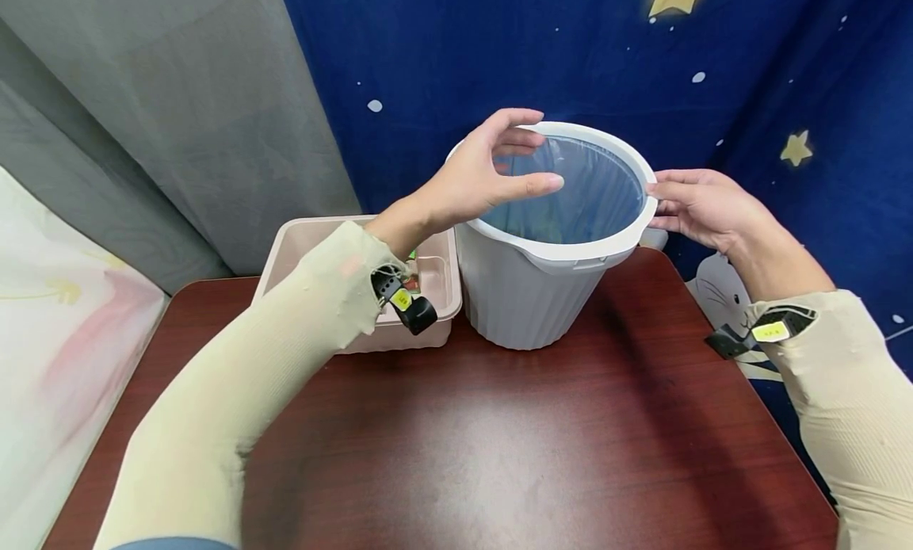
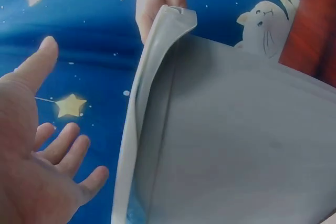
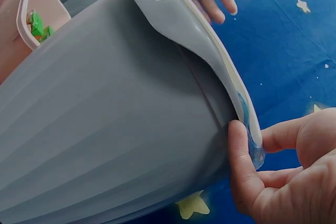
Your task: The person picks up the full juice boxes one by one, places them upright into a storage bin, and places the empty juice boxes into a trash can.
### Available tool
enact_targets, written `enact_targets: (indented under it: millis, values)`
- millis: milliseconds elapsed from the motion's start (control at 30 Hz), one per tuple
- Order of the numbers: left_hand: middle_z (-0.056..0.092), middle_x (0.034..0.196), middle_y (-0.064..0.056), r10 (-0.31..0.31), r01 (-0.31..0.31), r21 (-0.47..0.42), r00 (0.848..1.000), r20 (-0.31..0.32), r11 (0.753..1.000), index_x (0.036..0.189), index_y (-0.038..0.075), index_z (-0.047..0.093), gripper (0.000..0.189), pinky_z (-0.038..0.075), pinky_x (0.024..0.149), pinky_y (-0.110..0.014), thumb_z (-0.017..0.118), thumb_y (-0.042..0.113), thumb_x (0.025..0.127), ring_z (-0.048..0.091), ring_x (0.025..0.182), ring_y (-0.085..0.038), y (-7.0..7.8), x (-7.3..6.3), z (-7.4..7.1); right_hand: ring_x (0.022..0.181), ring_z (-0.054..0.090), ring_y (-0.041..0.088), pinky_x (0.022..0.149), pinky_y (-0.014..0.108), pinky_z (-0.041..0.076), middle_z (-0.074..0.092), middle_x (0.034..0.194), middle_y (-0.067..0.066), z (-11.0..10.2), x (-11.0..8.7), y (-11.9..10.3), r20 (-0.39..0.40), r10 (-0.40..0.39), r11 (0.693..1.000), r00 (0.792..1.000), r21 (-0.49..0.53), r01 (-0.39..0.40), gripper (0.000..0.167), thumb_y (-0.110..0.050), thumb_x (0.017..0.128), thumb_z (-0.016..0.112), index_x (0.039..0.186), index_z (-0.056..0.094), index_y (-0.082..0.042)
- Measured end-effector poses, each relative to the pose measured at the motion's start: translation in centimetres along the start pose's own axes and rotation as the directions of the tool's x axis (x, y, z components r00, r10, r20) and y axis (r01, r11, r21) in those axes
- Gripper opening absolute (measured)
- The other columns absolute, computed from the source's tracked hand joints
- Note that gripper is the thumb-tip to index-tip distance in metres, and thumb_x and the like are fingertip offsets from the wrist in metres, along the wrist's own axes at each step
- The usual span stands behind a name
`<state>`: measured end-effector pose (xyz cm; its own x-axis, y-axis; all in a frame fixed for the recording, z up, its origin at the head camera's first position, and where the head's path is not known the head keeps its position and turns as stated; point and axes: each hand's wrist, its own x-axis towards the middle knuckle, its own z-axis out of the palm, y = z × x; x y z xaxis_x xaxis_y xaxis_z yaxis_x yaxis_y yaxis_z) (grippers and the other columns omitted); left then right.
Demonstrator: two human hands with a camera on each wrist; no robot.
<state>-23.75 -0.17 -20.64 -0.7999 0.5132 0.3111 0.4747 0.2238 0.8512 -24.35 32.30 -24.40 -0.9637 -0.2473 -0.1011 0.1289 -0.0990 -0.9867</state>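
Note:
A light grey trash can [image 1: 524,296] with a white rim [image 1: 571,253] stands at the back of the table. A thin blue trash bag [image 1: 571,189] lines its inside. My left hand [image 1: 492,169] is raised over the left side of the opening, fingers apart and holding nothing. In the left wrist view its palm and spread fingers [image 2: 71,153] are clear of the rim. At the right side, my right hand [image 1: 702,205] pinches the rim between thumb and fingers. The right wrist view shows a bit of blue bag [image 3: 256,156] sticking out at that pinch.
A pale pink bin [image 1: 445,288] sits to the left of the trash can, partly hidden by my left arm. Small green-wrapped things [image 3: 39,27] lie in it. The dark red wooden table [image 1: 456,447] reaches toward me, and a blue star-patterned curtain [image 1: 442,51] hangs behind.

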Motion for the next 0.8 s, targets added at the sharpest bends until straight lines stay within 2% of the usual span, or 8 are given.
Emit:
enact_targets:
  millis: [133, 233, 300, 400, 500, 600, 700, 800]
  values:
    - [0.059, 0.136, -0.003, 0.027, -0.027, -0.004, 0.999, 0.017, 1.0, 0.144, 0.01, 0.049, 0.057, 0.042, 0.106, -0.022, 0.073, 0.026, 0.096, 0.055, 0.124, -0.008, 0.5, -1.1, -0.9, 0.085, 0.071, 0.013, 0.07, 0.03, 0.061, 0.072, 0.097, 0.003, 0.2, -0.2, 0.1, -0.015, -0.001, 0.999, 1.0, -0.052, 0.0, 0.02, -0.002, 0.104, 0.055, 0.1, 0.073, -0.01]
    - [0.06, 0.134, -0.006, 0.052, -0.053, 0.025, 0.998, 0.044, 0.998, 0.141, 0.006, 0.052, 0.048, 0.044, 0.106, -0.025, 0.068, 0.023, 0.099, 0.057, 0.122, -0.012, 0.9, -2.5, -2.1, 0.084, 0.069, 0.01, 0.07, 0.029, 0.061, 0.071, 0.098, -0.001, 0.4, -0.4, 0.1, -0.042, 0.002, 0.986, 0.999, -0.166, -0.009, 0.013, -0.012, 0.105, 0.058, 0.108, 0.07, -0.011]
    - [0.06, 0.133, -0.007, 0.042, -0.046, 0.071, 0.997, 0.059, 0.996, 0.14, 0.005, 0.053, 0.045, 0.045, 0.106, -0.028, 0.067, 0.022, 0.1, 0.058, 0.121, -0.014, 1.1, -3.5, -3.3, 0.085, 0.066, 0.007, 0.071, 0.028, 0.06, 0.069, 0.099, -0.006, 0.4, -0.6, 0.2, -0.062, 0.0, 0.958, 0.998, -0.285, -0.018, 0.021, -0.023, 0.106, 0.058, 0.122, 0.063, -0.01]
    - [0.06, 0.132, -0.01, 0.014, -0.021, 0.133, 0.998, 0.054, 0.991, 0.139, 0.004, 0.054, 0.043, 0.045, 0.107, -0.033, 0.066, 0.019, 0.101, 0.058, 0.123, -0.019, 1.1, -5.0, -5.4, 0.087, 0.062, 0.004, 0.072, 0.027, 0.06, 0.064, 0.099, -0.011, 0.4, -1.2, 0.2, -0.088, -0.021, 0.887, 0.996, -0.462, -0.022, 0.047, -0.037, 0.107, 0.051, 0.14, 0.046, -0.004]
    - [0.06, 0.133, -0.012, -0.025, 0.021, 0.19, 1.0, 0.017, 0.981, 0.138, 0.004, 0.055, 0.041, 0.046, 0.106, -0.037, 0.065, 0.018, 0.101, 0.058, 0.124, -0.023, 0.6, -7.0, -7.8, 0.088, 0.058, 0.003, 0.071, 0.026, 0.06, 0.058, 0.101, -0.01, 0.2, -2.1, 0.3, -0.098, -0.068, 0.803, 0.993, -0.596, -0.004, 0.062, -0.043, 0.108, 0.043, 0.148, 0.036, 0.003]
    - [0.061, 0.135, -0.012, -0.058, 0.065, 0.286, 0.998, -0.033, 0.956, 0.138, 0.005, 0.056, 0.04, 0.046, 0.105, -0.04, 0.064, 0.02, 0.102, 0.058, 0.125, -0.026, -0.2, -9.5, -10.0, 0.086, 0.057, 0.0, 0.067, 0.024, 0.059, 0.057, 0.109, 0.005, 0.1, -3.2, 0.6, -0.09, -0.136, 0.701, 0.987, -0.712, 0.031, 0.062, -0.042, 0.109, 0.041, 0.149, 0.037, 0.007]
    - [0.059, 0.138, -0.013, -0.072, 0.1, 0.402, 0.994, -0.083, 0.91, 0.141, 0.007, 0.054, 0.044, 0.042, 0.107, -0.043, 0.065, 0.023, 0.101, 0.055, 0.128, -0.029, -1.5, -12.7, -12.1, 0.08, 0.059, 0.0, 0.064, 0.019, 0.054, 0.058, 0.117, 0.022, 0.0, -4.5, 1.1, -0.058, -0.22, 0.532, 0.974, -0.844, 0.07, 0.058, -0.037, 0.11, 0.044, 0.147, 0.043, 0.006]
    - [0.058, 0.14, -0.014, -0.069, 0.127, 0.498, 0.988, -0.135, 0.858, 0.142, 0.006, 0.054, 0.047, 0.037, 0.109, -0.037, 0.068, 0.023, 0.1, 0.052, 0.129, -0.032, -3.3, -16.3, -13.9, 0.089, 0.064, 0.016, 0.074, 0.032, 0.051, 0.059, 0.12, 0.028, -0.2, -6.0, 2.1, -0.002, -0.308, 0.344, 0.951, -0.933, 0.11, 0.053, -0.03, 0.108, 0.053, 0.145, 0.047, 0.006]
